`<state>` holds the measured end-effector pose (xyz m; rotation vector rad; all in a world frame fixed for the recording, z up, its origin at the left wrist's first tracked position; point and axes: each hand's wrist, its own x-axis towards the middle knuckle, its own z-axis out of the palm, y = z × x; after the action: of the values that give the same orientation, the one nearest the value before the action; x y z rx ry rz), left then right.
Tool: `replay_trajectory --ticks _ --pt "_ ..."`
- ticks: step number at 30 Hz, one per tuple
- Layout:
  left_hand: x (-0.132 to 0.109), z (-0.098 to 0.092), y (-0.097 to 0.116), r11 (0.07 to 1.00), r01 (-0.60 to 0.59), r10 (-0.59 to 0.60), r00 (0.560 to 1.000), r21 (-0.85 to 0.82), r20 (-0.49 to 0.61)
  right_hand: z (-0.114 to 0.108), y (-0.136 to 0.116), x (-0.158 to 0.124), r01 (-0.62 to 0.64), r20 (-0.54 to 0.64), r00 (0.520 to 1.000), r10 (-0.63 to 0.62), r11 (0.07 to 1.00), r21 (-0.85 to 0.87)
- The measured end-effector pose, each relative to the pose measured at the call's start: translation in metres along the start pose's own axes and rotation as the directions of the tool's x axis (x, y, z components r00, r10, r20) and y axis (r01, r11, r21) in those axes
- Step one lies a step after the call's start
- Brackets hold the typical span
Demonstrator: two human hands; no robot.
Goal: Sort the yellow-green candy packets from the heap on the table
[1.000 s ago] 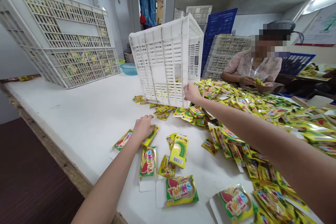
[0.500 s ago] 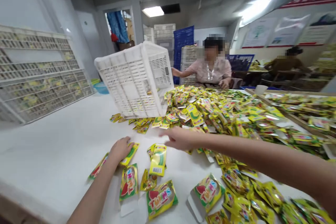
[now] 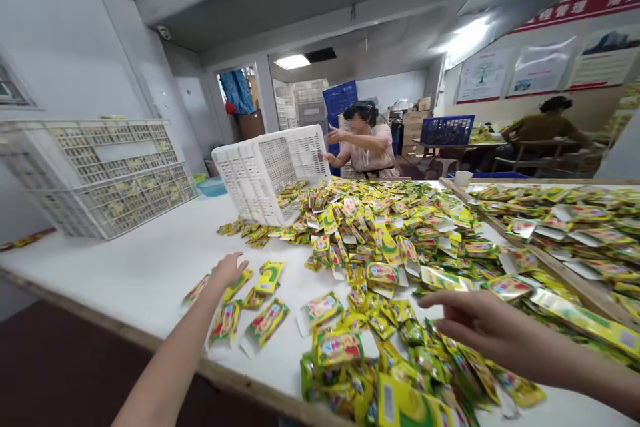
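Note:
My left hand (image 3: 229,271) rests over a yellow candy box (image 3: 237,285) at the left of the white table, its fingers stretched and apart. Around it lie a few printed candy boxes (image 3: 269,320) with fruit pictures, some with a white flap out. My right hand (image 3: 470,323) hovers above a heap of small yellow-green candy packets (image 3: 400,330) at the right, fingers parted and nothing visible in them. Behind, a large pile of boxes and packets (image 3: 380,227) spreads across the table. A white plastic crate (image 3: 245,180) lies tipped, its mouth towards the pile.
Filled white crates (image 3: 125,180) are stacked at the left. A co-worker (image 3: 370,147) stands behind the pile with arms raised near the tipped crate. A wooden divider (image 3: 540,257) separates more boxes at the right. A white cup (image 3: 463,178) and blue bowl (image 3: 213,187) stand farther back.
My right hand has moved right, from near the loose boxes to over the packet heap. The co-worker has raised an arm and leaned towards the crate. The view has turned.

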<state>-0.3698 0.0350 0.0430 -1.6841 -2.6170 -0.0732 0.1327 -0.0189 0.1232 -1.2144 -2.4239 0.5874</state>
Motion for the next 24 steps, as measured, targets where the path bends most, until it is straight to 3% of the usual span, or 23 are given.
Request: replay_trajectory --ticks 3,5,8,11,14,18,21,24 --pt "-0.044 -0.005 0.001 0.995 -0.089 0.09 0.996 -0.052 0.012 0.011 -0.02 0.006 0.101 0.25 0.961 -0.114 0.993 0.062" --pt "-0.071 -0.008 -0.002 0.989 -0.127 0.129 0.991 -0.078 0.03 0.021 -0.024 0.016 0.146 0.341 0.926 -0.164 0.986 0.077" --pt "-0.093 -0.015 -0.011 0.986 -0.129 0.133 0.99 -0.106 0.038 0.034 -0.03 0.04 0.185 0.376 0.905 -0.201 0.98 0.079" --pt "-0.089 -0.015 -0.02 0.987 -0.086 0.084 0.996 -0.134 -0.014 0.05 -0.041 0.071 0.185 0.301 0.931 -0.206 0.978 0.097" --pt "-0.059 0.001 -0.027 0.985 0.0 -0.016 0.996 -0.173 -0.09 0.08 -0.047 0.107 0.194 0.247 0.942 -0.226 0.97 0.148" --pt "0.01 0.026 -0.044 0.967 0.123 -0.155 0.979 -0.224 -0.13 0.131 -0.048 0.167 0.227 0.241 0.936 -0.256 0.964 0.139" --pt "0.071 0.028 -0.078 0.956 0.171 -0.205 0.971 -0.24 -0.125 0.164 -0.062 0.226 0.324 0.188 0.926 -0.327 0.945 0.048" --pt "0.118 0.031 -0.131 0.949 0.204 -0.234 0.967 -0.241 -0.103 0.2 -0.097 0.297 0.473 0.244 0.854 -0.46 0.881 0.006"
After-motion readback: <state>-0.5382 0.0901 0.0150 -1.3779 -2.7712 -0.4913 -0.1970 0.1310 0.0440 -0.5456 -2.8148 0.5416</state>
